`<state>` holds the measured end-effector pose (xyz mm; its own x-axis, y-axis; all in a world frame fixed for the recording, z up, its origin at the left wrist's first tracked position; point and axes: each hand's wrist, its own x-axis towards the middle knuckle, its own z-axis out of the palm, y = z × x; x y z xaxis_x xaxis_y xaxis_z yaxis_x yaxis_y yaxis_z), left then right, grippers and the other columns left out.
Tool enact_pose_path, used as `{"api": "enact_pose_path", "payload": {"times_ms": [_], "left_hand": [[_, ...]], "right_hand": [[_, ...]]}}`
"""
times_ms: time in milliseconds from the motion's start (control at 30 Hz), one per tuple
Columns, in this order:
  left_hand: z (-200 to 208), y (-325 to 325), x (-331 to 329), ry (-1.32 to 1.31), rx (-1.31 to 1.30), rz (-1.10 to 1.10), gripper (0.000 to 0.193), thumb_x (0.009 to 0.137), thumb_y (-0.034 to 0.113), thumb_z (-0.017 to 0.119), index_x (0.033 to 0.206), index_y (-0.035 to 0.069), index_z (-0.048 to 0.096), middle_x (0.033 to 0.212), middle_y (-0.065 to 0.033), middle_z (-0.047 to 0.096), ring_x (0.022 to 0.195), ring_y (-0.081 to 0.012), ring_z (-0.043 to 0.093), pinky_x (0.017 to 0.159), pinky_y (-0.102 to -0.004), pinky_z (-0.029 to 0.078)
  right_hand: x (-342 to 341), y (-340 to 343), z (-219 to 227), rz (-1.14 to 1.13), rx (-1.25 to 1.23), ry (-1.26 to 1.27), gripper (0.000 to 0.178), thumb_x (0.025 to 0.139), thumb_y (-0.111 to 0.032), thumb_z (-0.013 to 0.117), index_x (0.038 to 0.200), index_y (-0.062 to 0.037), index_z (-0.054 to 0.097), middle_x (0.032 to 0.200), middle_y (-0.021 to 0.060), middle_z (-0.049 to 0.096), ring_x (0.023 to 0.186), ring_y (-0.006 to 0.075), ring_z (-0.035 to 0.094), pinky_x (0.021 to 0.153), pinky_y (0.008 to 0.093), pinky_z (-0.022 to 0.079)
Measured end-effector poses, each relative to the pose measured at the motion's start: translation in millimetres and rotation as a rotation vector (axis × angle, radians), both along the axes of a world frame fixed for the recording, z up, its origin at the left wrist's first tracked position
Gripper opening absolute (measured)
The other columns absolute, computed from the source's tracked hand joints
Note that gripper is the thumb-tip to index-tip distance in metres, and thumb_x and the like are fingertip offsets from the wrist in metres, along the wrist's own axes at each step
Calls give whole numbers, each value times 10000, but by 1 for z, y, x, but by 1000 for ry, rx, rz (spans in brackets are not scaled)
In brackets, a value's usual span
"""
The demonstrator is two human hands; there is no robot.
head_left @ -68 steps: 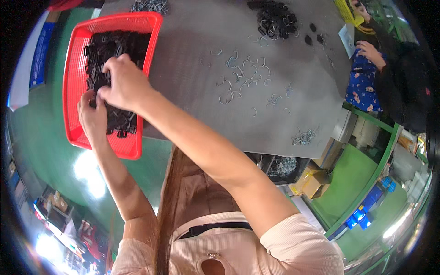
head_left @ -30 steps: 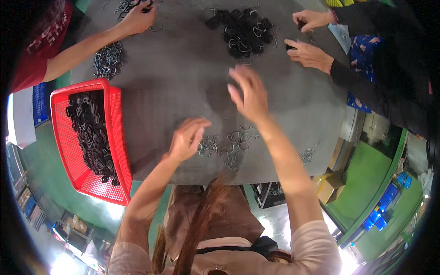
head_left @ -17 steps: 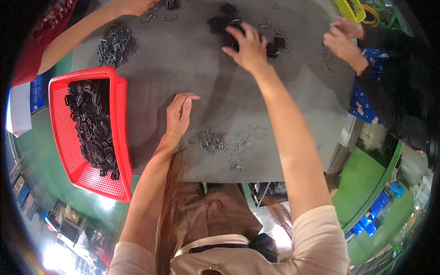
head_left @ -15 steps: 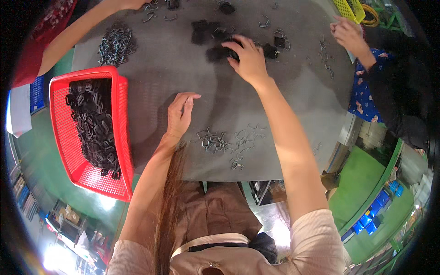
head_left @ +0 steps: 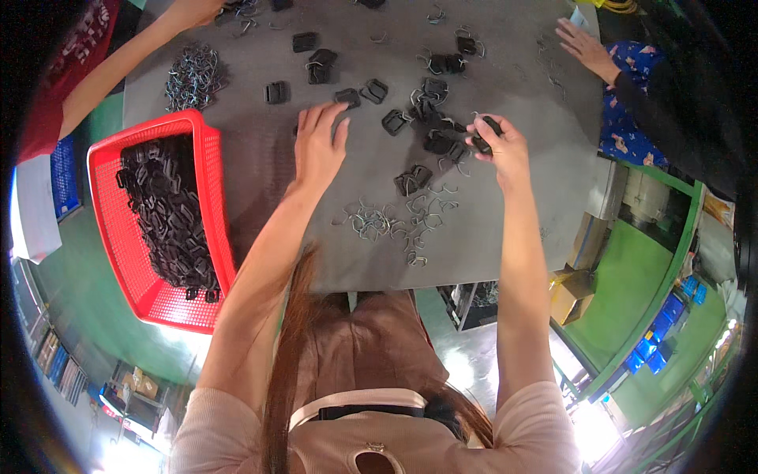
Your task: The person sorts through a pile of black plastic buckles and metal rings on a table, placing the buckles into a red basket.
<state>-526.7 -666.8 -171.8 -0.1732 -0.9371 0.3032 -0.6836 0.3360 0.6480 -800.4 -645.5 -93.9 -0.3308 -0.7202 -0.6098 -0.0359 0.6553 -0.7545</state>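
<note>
My right hand [head_left: 505,150], right of the table's middle, pinches a black plastic buckle [head_left: 485,134] between thumb and fingers; a bit of wire shows beside it. My left hand [head_left: 320,146] hovers over the table with its fingers stretched out, and its fingertips come close to another black buckle [head_left: 347,97]. Between and beyond my hands lie several more black buckles, some with bent metal wire hooks on or against them, as in the cluster [head_left: 433,91]. Loose wire hooks [head_left: 371,221] form a small heap closer to me.
A red plastic basket [head_left: 213,174] full of black buckles stands at the left. Behind it is a dense pile of wire hooks [head_left: 193,77]. Another person's arm [head_left: 118,67] reaches in at far left; a second co-worker's hand [head_left: 588,51] rests at the far right edge.
Black buckles are now scattered nearer to me. My right hand has come back and to the right, now with a buckle in it. My left hand has moved farther forward.
</note>
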Motion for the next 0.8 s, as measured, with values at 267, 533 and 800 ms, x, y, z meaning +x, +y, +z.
{"api": "enact_pose_path", "payload": {"times_ms": [267, 533, 800], "left_hand": [[-15, -42, -41, -409, -148, -201, 323, 768, 197, 601, 1078, 114, 567, 1069, -25, 533, 994, -230, 462, 796, -318, 418], [14, -37, -52, 1251, 833, 244, 141, 838, 103, 489, 880, -11, 560, 787, -55, 582, 738, -197, 576, 651, -338, 486], [28, -15, -109, -45, 594, 185, 313, 768, 385, 614, 843, 84, 574, 709, -72, 600, 712, -242, 597, 628, -353, 460]], "right_hand": [[-24, 6, -7, 348, 127, 112, 515, 742, -118, 663, 1198, -58, 432, 799, 59, 598, 612, 124, 572, 455, 221, 409], [-26, -19, -68, 510, -158, 788, 324, 690, -222, 696, 957, -95, 565, 931, 127, 591, 883, 294, 568, 759, 377, 446], [-24, 3, -49, 525, -143, 145, 220, 682, -206, 719, 759, -39, 598, 905, 98, 596, 783, 182, 593, 623, 312, 456]]}}
